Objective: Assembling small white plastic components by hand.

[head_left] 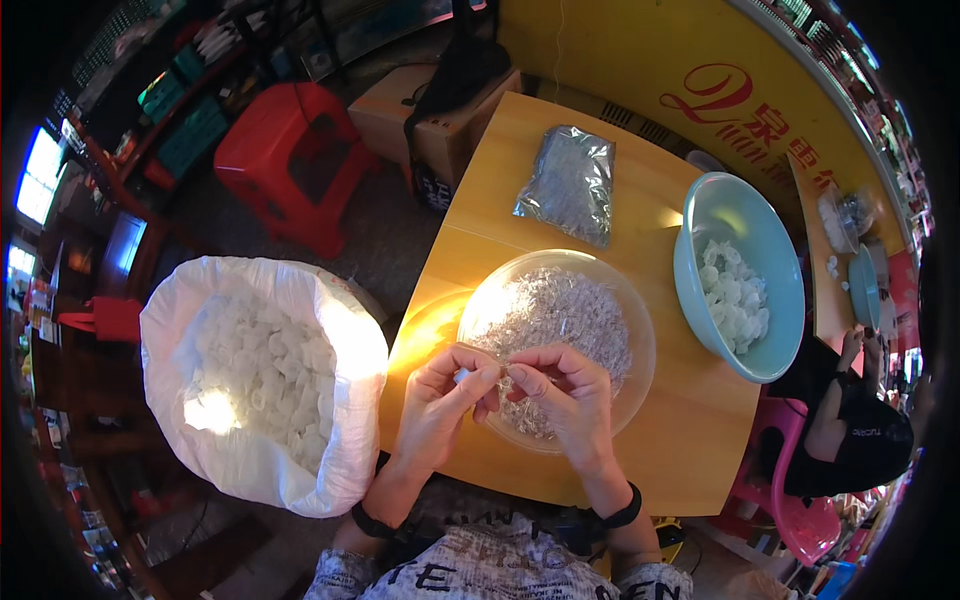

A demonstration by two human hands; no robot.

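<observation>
My left hand [447,392] and my right hand [565,392] meet over the near part of a clear round bowl [648,350]. Each is closed in a pinch, thumb against fingertips, around something small and see-through that I cannot make out. Many tiny clear plastic pieces [570,315] fill the bowl. Left of the table stands a white woven sack [355,400], its mouth rolled wide, with many whitish translucent pieces [265,370] inside. On the right of the table a light-blue basin [785,270] holds a smaller heap of similar whitish pieces [735,295].
A silvery plastic bag [570,180] lies at the far side of the wooden table [680,450]. Beyond are a red stool [290,160], a cardboard box [385,110] and a yellow panel [640,50]. At right, a person in black [850,430] sits near a pink chair [800,500].
</observation>
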